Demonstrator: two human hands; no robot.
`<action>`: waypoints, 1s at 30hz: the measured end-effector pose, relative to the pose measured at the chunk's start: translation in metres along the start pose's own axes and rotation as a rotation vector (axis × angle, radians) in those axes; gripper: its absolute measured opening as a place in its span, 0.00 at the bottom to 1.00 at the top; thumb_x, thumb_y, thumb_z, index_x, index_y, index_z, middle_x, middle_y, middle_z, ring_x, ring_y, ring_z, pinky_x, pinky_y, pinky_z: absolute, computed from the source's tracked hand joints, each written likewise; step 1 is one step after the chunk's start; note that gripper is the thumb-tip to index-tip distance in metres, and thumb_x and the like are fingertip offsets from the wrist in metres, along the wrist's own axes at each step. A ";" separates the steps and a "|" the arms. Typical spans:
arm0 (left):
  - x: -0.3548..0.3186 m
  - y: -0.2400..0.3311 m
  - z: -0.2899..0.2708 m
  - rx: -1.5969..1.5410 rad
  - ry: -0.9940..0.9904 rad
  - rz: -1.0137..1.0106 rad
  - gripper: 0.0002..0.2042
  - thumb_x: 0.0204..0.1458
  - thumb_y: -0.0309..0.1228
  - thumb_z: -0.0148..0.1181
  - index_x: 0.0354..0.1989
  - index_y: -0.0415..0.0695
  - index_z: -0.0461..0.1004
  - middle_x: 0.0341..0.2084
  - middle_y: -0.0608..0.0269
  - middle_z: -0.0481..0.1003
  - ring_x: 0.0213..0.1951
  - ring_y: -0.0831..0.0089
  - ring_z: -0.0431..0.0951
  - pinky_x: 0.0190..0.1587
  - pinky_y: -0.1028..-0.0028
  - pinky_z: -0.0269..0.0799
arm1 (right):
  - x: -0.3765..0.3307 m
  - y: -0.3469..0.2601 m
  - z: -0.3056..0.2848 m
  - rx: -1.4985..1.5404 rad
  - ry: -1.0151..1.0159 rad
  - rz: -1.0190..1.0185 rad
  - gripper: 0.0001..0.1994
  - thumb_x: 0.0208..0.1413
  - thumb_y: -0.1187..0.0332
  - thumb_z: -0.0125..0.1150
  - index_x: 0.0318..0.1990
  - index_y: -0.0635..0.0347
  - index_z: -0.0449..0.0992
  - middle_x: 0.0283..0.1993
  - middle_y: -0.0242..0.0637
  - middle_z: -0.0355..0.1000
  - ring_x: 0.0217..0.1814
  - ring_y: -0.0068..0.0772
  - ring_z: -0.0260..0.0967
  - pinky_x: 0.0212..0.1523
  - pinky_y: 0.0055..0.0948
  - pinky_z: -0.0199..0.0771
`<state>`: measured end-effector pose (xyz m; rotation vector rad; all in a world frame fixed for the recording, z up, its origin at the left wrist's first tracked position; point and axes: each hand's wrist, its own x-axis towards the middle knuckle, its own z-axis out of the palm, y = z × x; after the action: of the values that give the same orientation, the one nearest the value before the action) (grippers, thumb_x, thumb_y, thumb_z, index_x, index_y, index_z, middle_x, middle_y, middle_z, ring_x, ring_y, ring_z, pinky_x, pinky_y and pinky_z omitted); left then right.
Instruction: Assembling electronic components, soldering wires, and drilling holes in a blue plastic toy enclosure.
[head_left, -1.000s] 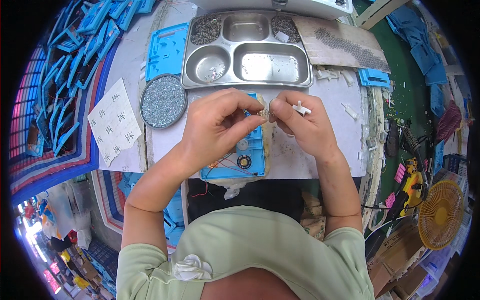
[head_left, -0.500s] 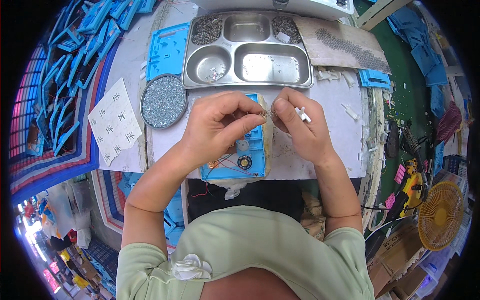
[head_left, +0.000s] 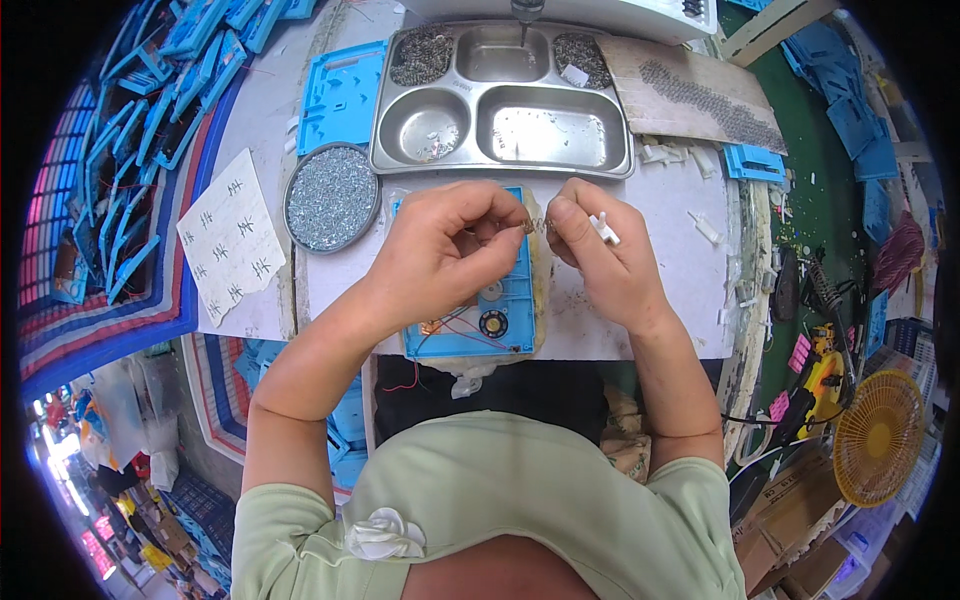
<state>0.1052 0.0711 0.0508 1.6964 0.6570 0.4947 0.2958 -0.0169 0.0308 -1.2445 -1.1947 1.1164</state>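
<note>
Above the work, my left hand (head_left: 450, 240) pinches small coiled metal springs (head_left: 535, 226) between thumb and forefinger. My right hand (head_left: 602, 250) closes on the other end of these springs, fingertips nearly meeting the left ones. A small white plastic part (head_left: 605, 229) also sticks out of the right hand, between thumb and fingers. Beneath both hands lies an open blue plastic casing (head_left: 462, 345) with red wires, a round black piece (head_left: 493, 323) and a white disc. The left hand hides part of this casing.
Beyond the hands stands a steel compartment tray (head_left: 470, 95) with springs in two corners. A round dish of screws (head_left: 331, 198) and marked paper (head_left: 231, 238) lie left. A screwdriver tip (head_left: 526, 12) hangs above the tray. Cardboard with springs (head_left: 690, 95) and white parts (head_left: 680, 155) lie right.
The whole view has shifted slightly, and more of the screwdriver tip shows over the tray. Both hands stay almost in place, with a little more of the springs showing between the fingertips.
</note>
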 end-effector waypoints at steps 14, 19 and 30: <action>0.008 0.011 -0.006 -0.342 -0.163 -0.384 0.06 0.59 0.27 0.56 0.37 0.37 0.75 0.24 0.67 0.74 0.19 0.83 0.72 0.22 0.81 0.72 | 0.006 0.007 -0.007 -0.574 0.067 -0.674 0.09 0.51 0.75 0.67 0.35 0.61 0.71 0.29 0.40 0.70 0.29 0.46 0.70 0.29 0.37 0.69; 0.012 0.012 -0.008 -0.598 -0.261 -0.549 0.07 0.56 0.26 0.56 0.35 0.34 0.74 0.22 0.62 0.73 0.16 0.82 0.68 0.17 0.80 0.71 | 0.010 0.011 -0.016 -0.607 0.007 -0.849 0.13 0.45 0.73 0.71 0.37 0.60 0.72 0.30 0.38 0.70 0.28 0.42 0.68 0.28 0.36 0.69; 0.008 0.011 -0.014 -0.976 -0.554 -0.756 0.08 0.53 0.27 0.56 0.34 0.34 0.75 0.25 0.62 0.73 0.18 0.83 0.68 0.17 0.78 0.71 | 0.017 -0.019 -0.026 -0.702 -0.214 -1.126 0.13 0.47 0.67 0.69 0.38 0.61 0.75 0.32 0.36 0.70 0.28 0.38 0.68 0.26 0.35 0.68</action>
<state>0.1043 0.0852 0.0645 0.5284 0.4663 -0.2033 0.3224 -0.0023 0.0512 -0.6688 -2.1523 -0.0400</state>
